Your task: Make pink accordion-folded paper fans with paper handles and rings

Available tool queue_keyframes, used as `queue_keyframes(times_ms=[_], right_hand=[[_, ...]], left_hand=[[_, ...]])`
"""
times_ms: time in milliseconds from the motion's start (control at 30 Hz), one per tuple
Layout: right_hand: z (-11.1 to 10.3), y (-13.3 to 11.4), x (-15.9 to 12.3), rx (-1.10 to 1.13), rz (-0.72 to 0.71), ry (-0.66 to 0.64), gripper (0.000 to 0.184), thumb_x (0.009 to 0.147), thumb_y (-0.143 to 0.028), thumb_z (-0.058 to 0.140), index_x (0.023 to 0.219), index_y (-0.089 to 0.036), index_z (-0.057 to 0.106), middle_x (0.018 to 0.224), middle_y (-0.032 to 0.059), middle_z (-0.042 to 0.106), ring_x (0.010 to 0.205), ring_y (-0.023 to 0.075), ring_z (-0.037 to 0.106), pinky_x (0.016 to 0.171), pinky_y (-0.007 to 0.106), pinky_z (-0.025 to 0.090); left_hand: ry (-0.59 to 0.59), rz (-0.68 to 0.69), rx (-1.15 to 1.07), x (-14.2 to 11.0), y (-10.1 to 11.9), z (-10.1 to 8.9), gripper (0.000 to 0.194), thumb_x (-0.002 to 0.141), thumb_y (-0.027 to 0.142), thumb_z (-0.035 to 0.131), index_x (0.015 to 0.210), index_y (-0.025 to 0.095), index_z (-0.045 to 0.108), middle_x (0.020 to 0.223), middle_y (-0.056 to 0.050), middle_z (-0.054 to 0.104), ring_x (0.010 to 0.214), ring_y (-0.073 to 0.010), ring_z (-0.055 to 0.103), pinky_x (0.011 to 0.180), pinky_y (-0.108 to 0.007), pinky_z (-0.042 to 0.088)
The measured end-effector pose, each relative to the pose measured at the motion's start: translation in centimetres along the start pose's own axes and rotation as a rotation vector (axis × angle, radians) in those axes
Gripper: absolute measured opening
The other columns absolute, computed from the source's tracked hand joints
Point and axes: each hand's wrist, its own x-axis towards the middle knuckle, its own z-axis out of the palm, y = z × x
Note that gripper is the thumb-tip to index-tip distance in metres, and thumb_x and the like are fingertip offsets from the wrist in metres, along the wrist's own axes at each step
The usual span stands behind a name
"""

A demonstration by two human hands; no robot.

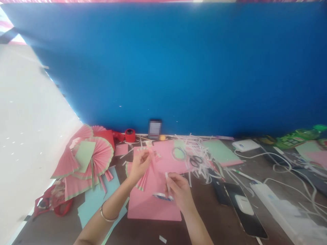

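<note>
Here, white strip (167, 178) in right grip (180, 190) above pink paper (153, 209).

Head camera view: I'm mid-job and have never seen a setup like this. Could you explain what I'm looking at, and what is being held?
There is no machine here: these are a person's two bare hands. The single picture comes from a camera worn on their head, looking forward and down, so the arms enter from the bottom edge.

The left hand pinches a piece of pink paper. The right hand holds a narrow white strip upright. Both are above a pink sheet on a dark table.

To the left are pleated paper fans. Beyond the right hand lie scissors and tangled paper strips; farther right, a phone. Behind everything stands a blue panel.
</note>
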Motion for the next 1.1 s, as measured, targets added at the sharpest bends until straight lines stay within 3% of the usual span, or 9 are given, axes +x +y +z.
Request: queue_keyframes(times_ms=[133, 267, 367, 533, 667, 867, 1100], right_hand=[[0.5, -0.9, 0.1, -0.067, -0.046, 0.009, 0.017, 0.076, -0.033, 0.063, 0.072, -0.017, 0.061, 0.051, -0.0028, 0.057, 0.040, 0.0093, 0.051, 0.039, 0.022, 0.041], [1.9, -2.1, 0.3, -0.086, -0.065, 0.012, 0.018, 0.077, -0.034, 0.062, 0.073, -0.017, 0.060, 0.051, -0.0032, 0.057, 0.038, 0.0087, 0.050, 0.038, 0.022, 0.042], [3.0, -2.7, 0.6, -0.066, -0.099, 0.009, 0.018, 0.077, -0.035, 0.061, 0.075, -0.017, 0.059, 0.049, -0.0041, 0.056, 0.037, 0.0093, 0.050, 0.038, 0.023, 0.043], [3.3, -2.2, 1.5, 0.019, -0.176, 0.057, 0.019, 0.078, -0.036, 0.060, 0.073, -0.018, 0.057, 0.045, -0.0049, 0.053, 0.035, 0.0087, 0.048, 0.038, 0.023, 0.042], [3.1, -1.7, 1.7, 0.060, -0.187, 0.048, 0.019, 0.077, -0.038, 0.061, 0.076, -0.019, 0.057, 0.045, -0.0062, 0.052, 0.033, 0.0083, 0.047, 0.036, 0.022, 0.039], [3.7, -2.3, 1.4, -0.046, -0.230, 0.100, 0.019, 0.078, -0.036, 0.061, 0.075, -0.018, 0.057, 0.044, -0.0063, 0.052, 0.033, 0.0081, 0.047, 0.037, 0.022, 0.040], [3.8, -2.6, 1.2, -0.131, -0.218, 0.168, 0.019, 0.078, -0.037, 0.061, 0.075, -0.018, 0.059, 0.048, -0.0038, 0.056, 0.037, 0.0099, 0.050, 0.037, 0.022, 0.040]], left_hand=[[-0.064, 0.001, 0.060, 0.0, 0.5, 0.1, 0.028, 0.078, 0.030, 0.057, 0.101, 0.014, 0.057, 0.092, -0.010, 0.067, 0.088, -0.0207, 0.065, 0.078, -0.032, 0.051], [-0.106, -0.078, 0.059, -0.5, 0.8, 0.5, 0.054, 0.076, 0.023, 0.058, 0.126, 0.019, 0.037, 0.093, -0.007, 0.063, 0.076, -0.0163, 0.066, 0.062, -0.025, 0.051], [-0.184, -0.096, -0.005, -1.1, 0.8, 1.0, 0.057, 0.076, 0.020, 0.058, 0.128, 0.021, 0.034, 0.087, -0.004, 0.061, 0.074, -0.0141, 0.065, 0.061, -0.022, 0.049], [-0.258, -0.096, -0.123, -2.1, 0.7, 1.9, 0.043, 0.076, 0.023, 0.058, 0.117, 0.020, 0.045, 0.081, -0.003, 0.062, 0.058, -0.0100, 0.061, 0.053, -0.020, 0.048], [-0.272, -0.148, -0.131, -2.2, 1.4, 2.2, 0.027, 0.078, 0.038, 0.057, 0.094, 0.016, 0.056, 0.064, 0.000, 0.061, 0.049, -0.0113, 0.059, 0.048, -0.022, 0.048], [-0.203, -0.067, 0.010, -2.1, 2.7, 2.1, 0.033, 0.076, 0.047, 0.056, 0.064, 0.018, 0.060, 0.051, 0.000, 0.058, 0.048, -0.0139, 0.058, 0.045, -0.023, 0.047], [-0.187, -0.085, -0.015, -2.2, 2.9, 2.2, 0.036, 0.078, 0.044, 0.056, 0.102, 0.017, 0.060, 0.045, 0.005, 0.055, 0.043, -0.0123, 0.056, 0.044, -0.022, 0.044]])
